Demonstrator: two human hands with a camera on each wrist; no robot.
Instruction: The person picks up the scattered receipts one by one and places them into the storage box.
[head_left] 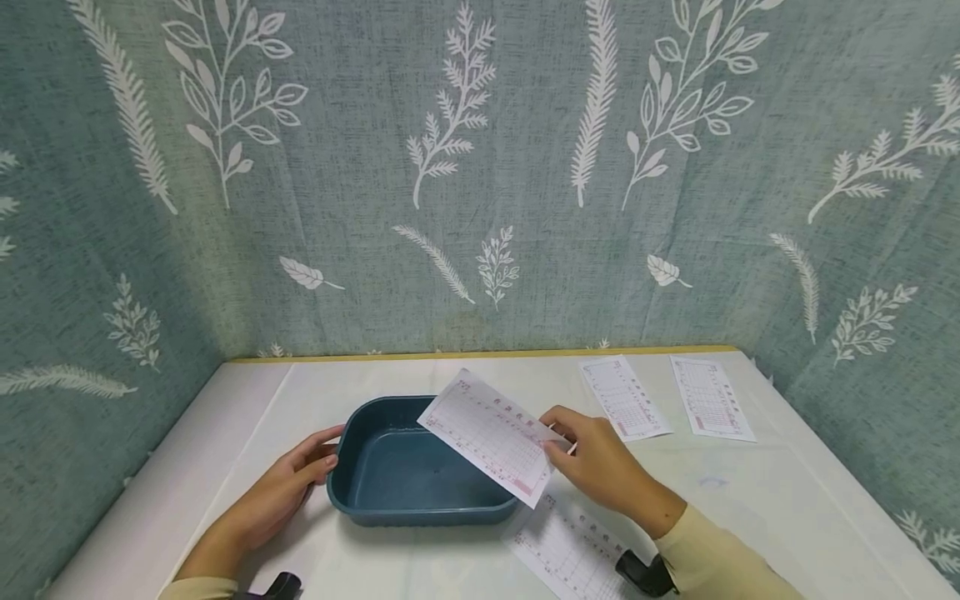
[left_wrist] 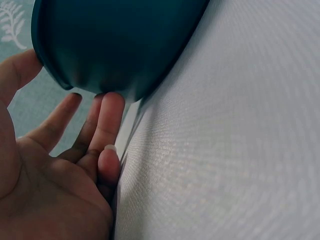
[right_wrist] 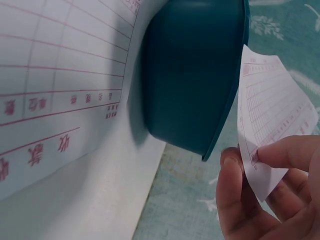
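we wear a right sleeve (head_left: 723, 557) and a left sleeve (head_left: 197, 590) in plain pale beige, with a black, rounded right wrist camera (head_left: 642, 573) and a similar left wrist camera (head_left: 284, 586) jutting out close by.

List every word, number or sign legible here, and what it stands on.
“收款收”: red heading on the near slip, upside down in the right wrist view; the rest is cut off.
“单位”, apparently: a column heading there; its other small print is unclear.
Held slip, far slip, rightmost slip: too small or blurred.
Blue tub: no text visible.
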